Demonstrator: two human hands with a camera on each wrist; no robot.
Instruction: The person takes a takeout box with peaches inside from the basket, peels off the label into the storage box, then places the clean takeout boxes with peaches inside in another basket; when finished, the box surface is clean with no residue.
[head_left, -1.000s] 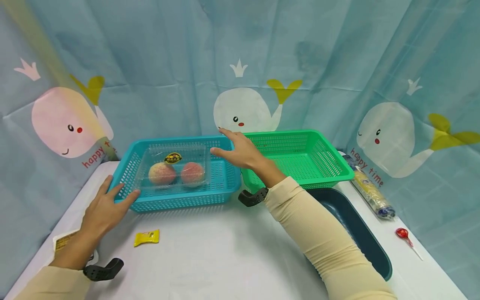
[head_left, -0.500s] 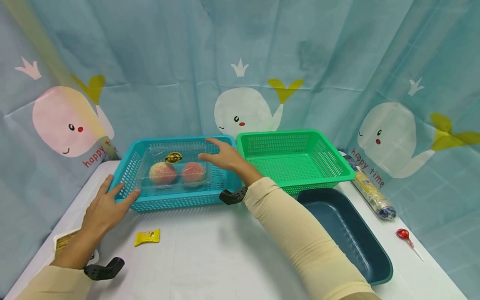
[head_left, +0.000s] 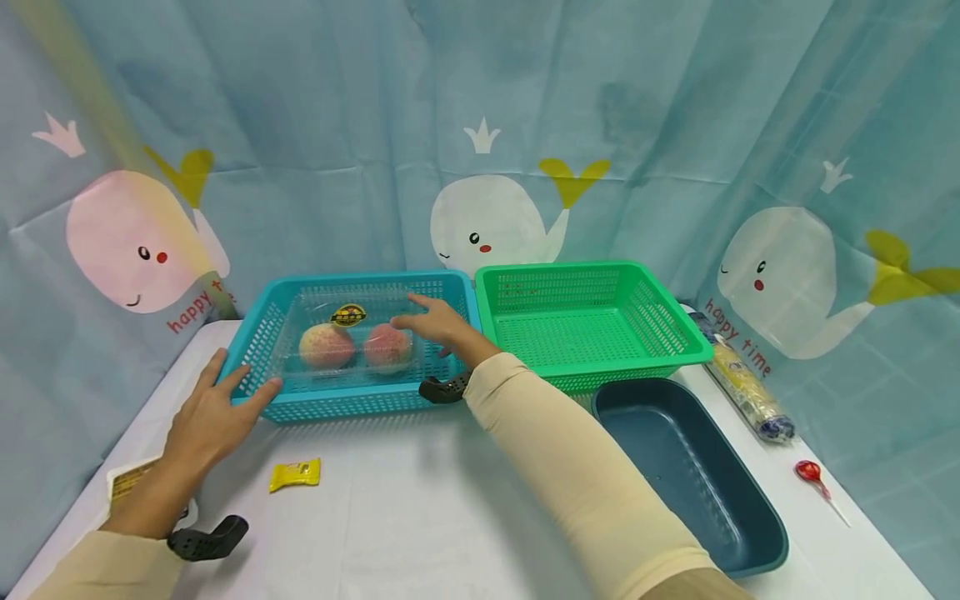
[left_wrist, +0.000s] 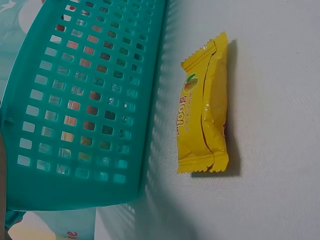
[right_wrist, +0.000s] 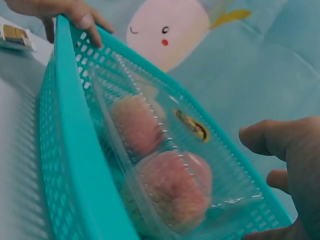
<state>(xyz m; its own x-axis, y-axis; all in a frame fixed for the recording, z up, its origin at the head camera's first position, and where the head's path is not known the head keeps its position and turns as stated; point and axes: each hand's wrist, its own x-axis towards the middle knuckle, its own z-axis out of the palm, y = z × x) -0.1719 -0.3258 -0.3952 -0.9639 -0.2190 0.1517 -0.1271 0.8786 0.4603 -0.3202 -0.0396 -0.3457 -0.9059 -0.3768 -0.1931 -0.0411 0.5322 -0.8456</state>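
"How are those hands?"
"The right hand (head_left: pixel 442 325) is wide, fingers apart at the right end of the clear box (head_left: pixel 358 342) of peaches (head_left: pixel 327 346), centre-left; touching, I can't tell. The left hand (head_left: pixel 213 412) spreads on the blue basket's (head_left: pixel 360 406) left rim."
"Anything changed?"
"The right hand's come leftward from beside the green basket (head_left: pixel 600 364)."
"Hidden?"
"A packet (head_left: pixel 126 477), lower left, partly behind the forearm."

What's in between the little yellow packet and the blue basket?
Only a bare strip of white cloth separates the yellow packet and blue basket, as the left wrist view shows.
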